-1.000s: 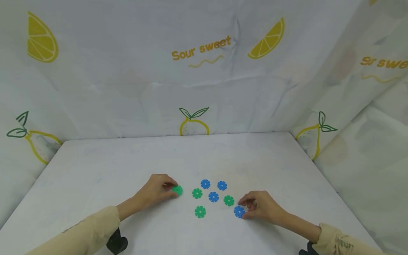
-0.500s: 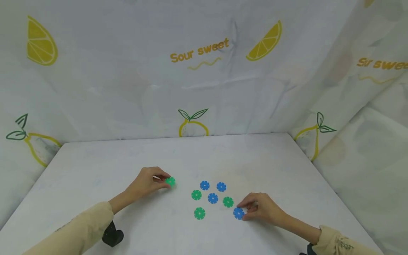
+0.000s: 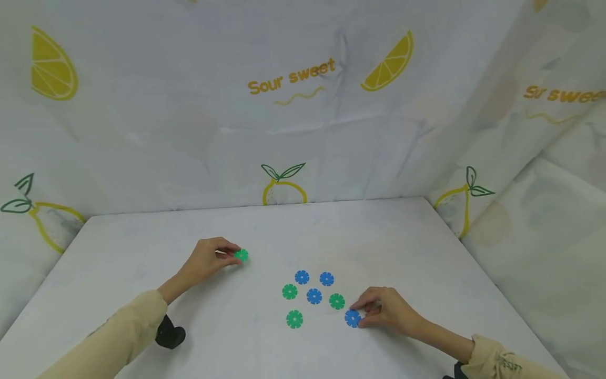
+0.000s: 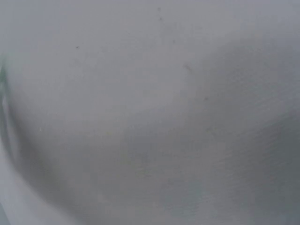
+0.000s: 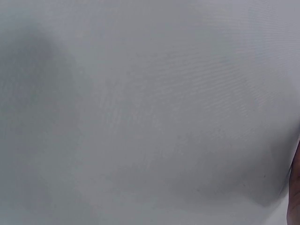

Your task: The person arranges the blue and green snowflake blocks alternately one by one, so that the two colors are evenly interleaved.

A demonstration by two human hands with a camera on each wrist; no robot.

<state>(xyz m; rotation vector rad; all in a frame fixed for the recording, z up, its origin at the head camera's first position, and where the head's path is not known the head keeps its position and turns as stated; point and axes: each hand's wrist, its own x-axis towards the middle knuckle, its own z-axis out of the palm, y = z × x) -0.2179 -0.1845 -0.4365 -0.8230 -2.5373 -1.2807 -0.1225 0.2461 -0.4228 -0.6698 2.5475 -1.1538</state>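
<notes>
In the head view my left hand (image 3: 206, 259) pinches a green snowflake building disc (image 3: 242, 255) by its edge, left of and farther back than the other discs. My right hand (image 3: 390, 310) has thumb and fingertips at the edge of a blue snowflake building disc (image 3: 352, 318), which lies flat at the right of the group. Just left of it is a green disc (image 3: 337, 301). Both wrist views show mostly white surface and shadow; a finger (image 5: 294, 187) edges into the right wrist view, and neither disc is plainly visible there.
Loose between the hands lie two more green discs, one nearer (image 3: 294, 319) and one farther (image 3: 290, 291), and three blue discs, including a middle one (image 3: 314, 296). The white table (image 3: 255, 342) meets a lemon-printed white curtain (image 3: 189, 142) at the back and sides.
My left hand has carried the green disc away from the group, leftward and toward the back of the table. The right hand has stayed at the blue disc with hardly any motion.
</notes>
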